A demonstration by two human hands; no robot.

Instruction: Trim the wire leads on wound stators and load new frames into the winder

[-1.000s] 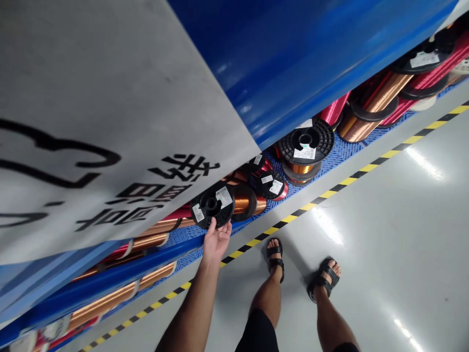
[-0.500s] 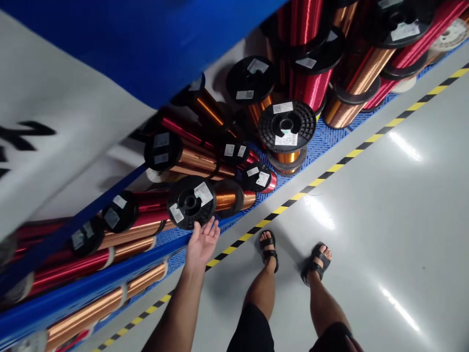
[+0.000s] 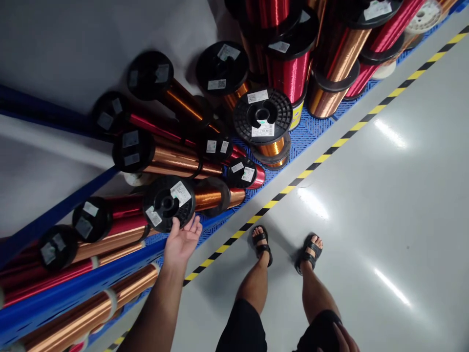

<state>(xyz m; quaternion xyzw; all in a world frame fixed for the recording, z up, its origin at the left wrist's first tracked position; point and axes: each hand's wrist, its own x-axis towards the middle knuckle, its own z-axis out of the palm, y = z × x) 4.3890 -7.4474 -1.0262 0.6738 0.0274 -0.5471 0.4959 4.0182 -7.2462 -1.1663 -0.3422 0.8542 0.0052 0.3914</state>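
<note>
My left hand (image 3: 182, 240) is palm up with its fingers spread, at the lower edge of the black flange of a spool (image 3: 168, 204). The thumb tip overlaps the flange rim, and the fingertips lie beside it; no firm grip shows. Copper-orange wire is wound below this flange, which bears two white labels. Only some fingers of my right hand (image 3: 344, 339) show at the bottom edge, stretched out over the dark shorts, with nothing visible in them. Another labelled black spool (image 3: 263, 117) stands up and to the right of my left hand.
Stacked spools of red wire (image 3: 287, 73) and copper wire (image 3: 348, 61) fill the blue rack. A blue beam (image 3: 80, 286) runs along the lower left. Yellow-black floor tape (image 3: 298, 181) borders the rack, with my sandalled feet (image 3: 309, 252) beyond it.
The view has shifted, so the spools and my left hand appear further left. The large blue panel has left the view. Fingers of my right hand have come in at the bottom.
</note>
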